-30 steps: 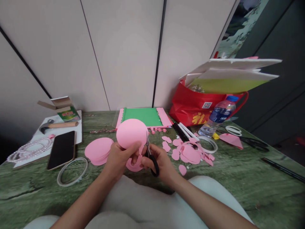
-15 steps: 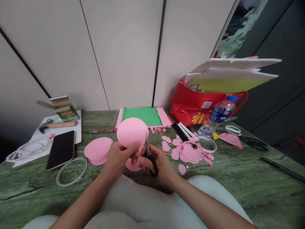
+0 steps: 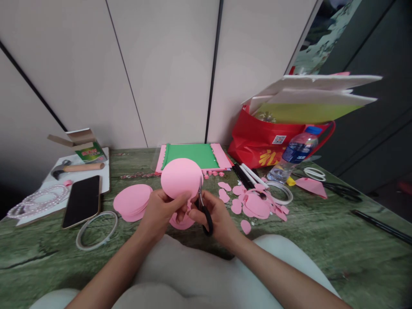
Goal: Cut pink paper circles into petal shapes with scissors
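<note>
My left hand (image 3: 161,210) pinches the lower edge of a pink paper circle (image 3: 180,177) and holds it upright above the green table (image 3: 322,240). My right hand (image 3: 216,214) grips black-handled scissors (image 3: 203,210), whose blades meet the circle's right edge. Under both hands lies a pink paper offcut (image 3: 182,222). A stack of pink circles (image 3: 131,201) rests just left of my left hand.
Pink petal cutouts (image 3: 254,206) and tape rings (image 3: 280,193) lie to the right, with a water bottle (image 3: 294,156) and a red bag (image 3: 267,141) behind. Green and pink sheets (image 3: 191,155) lie at the back. A phone (image 3: 82,201), a hammer (image 3: 77,168) and another tape ring (image 3: 96,224) sit left.
The pink circle has shifted slightly right and turned in my left hand, and the scissor blades now sit further into its right edge. Everything on the table stays put.
</note>
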{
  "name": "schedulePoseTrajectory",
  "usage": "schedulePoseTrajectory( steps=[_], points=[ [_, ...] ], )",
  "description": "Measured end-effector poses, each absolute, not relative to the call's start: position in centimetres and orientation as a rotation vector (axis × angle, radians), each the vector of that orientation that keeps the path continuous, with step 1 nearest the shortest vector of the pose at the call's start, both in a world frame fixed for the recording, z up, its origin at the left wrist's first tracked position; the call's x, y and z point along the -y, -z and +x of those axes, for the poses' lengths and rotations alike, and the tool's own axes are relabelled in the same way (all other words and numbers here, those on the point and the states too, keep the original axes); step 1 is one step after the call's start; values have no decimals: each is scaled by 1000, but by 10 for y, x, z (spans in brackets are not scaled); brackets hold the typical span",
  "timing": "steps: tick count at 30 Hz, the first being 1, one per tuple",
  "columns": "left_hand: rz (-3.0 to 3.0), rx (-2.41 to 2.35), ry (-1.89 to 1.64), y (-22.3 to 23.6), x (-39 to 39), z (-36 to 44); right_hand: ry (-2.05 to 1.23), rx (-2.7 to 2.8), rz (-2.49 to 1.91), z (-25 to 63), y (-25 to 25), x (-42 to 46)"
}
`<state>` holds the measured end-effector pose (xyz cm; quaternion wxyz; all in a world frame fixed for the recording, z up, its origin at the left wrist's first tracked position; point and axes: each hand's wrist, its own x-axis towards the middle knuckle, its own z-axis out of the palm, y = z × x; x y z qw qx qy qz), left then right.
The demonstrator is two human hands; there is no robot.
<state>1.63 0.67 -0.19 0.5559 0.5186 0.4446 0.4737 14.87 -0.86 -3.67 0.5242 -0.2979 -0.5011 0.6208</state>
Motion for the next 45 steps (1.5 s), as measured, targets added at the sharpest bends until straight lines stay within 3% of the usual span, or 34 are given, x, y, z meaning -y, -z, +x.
schedulePoseTrajectory(
  steps=[45],
  points=[
    [1268,-1093,-1068,3,-7,13,-1418,1225,-782,150,32,10]
  ],
)
